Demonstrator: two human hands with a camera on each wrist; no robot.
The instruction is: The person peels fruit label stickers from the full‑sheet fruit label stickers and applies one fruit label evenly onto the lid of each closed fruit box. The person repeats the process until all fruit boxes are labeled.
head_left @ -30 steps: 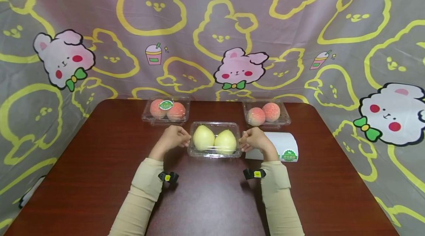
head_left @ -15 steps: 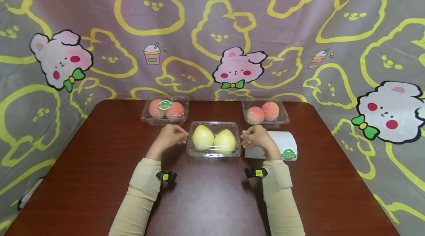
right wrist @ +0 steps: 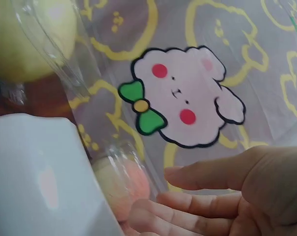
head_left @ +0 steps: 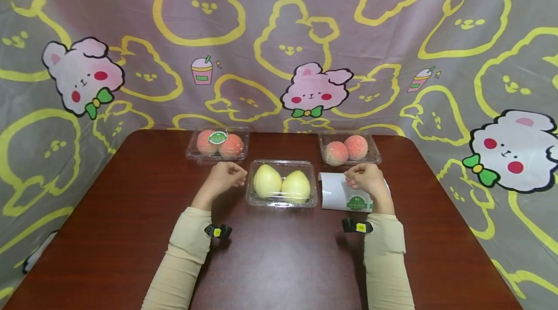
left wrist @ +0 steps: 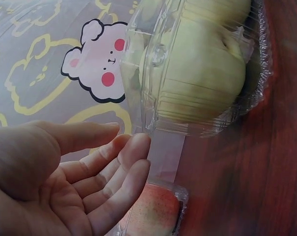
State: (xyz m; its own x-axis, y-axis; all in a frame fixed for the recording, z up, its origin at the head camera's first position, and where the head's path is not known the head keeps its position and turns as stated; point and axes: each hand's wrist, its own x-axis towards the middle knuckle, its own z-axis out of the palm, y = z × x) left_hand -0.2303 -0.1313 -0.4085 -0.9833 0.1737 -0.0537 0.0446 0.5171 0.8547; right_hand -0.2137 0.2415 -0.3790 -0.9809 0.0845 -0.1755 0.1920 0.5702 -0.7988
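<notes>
In the head view a clear plastic clamshell box [head_left: 279, 203] with two yellow pears [head_left: 268, 182] sits mid-table, its lid down. My left hand [head_left: 224, 178] hovers beside the box's left end, fingers loosely bent and holding nothing. The left wrist view has those fingertips [left wrist: 138, 147] just short of the clear box wall. Over a curled white sheet of round green stickers [head_left: 332, 193] hangs my right hand [head_left: 369, 181], which partly covers it. Thumb and fingers stand apart in the right wrist view, with the white sheet [right wrist: 40, 177] in front of them.
Two more clear boxes stand at the back of the brown table [head_left: 131, 203]. The left box [head_left: 218, 157] holds two peaches and bears a green round sticker; the right box [head_left: 370, 157] holds two peaches, with no sticker seen. A patterned curtain [head_left: 244, 19] hangs behind the table.
My right hand has left the pear box's right end and moved right, over the sticker sheet. My left hand has drawn slightly away from the box, which stays in place.
</notes>
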